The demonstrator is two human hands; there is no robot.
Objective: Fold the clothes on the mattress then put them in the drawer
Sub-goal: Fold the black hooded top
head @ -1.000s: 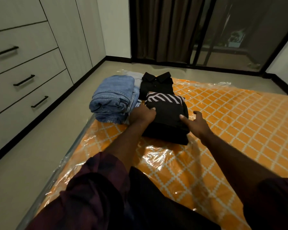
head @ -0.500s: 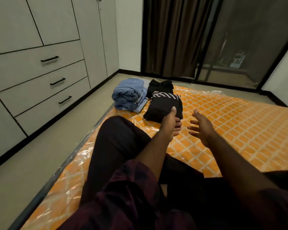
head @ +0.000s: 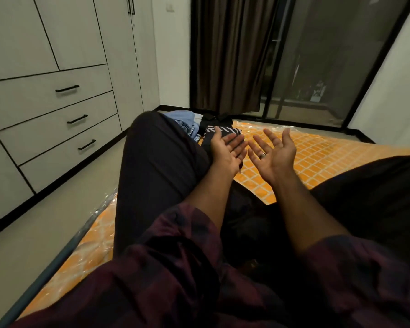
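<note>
My left hand (head: 226, 151) and my right hand (head: 273, 152) are raised palm-up in front of me, fingers spread and holding nothing. Beyond them, at the far corner of the orange plastic-wrapped mattress (head: 317, 150), lie the folded clothes: blue jeans (head: 184, 119), a black shirt with a collar (head: 213, 118) and a black garment with white stripes (head: 219, 132). My raised left knee in dark trousers (head: 156, 157) hides part of the jeans. Three drawers with black handles (head: 77, 119) are set in the white wardrobe on the left.
Pale floor (head: 45, 221) runs between the mattress edge and the wardrobe. A dark curtain (head: 230, 53) and a glass sliding door (head: 329, 62) stand at the far end. A white wall (head: 400, 95) is on the right.
Both hands left the striped black garment, drew back toward me and turned palm-up. My view rose and pulled back, and my left knee now covers part of the clothes.
</note>
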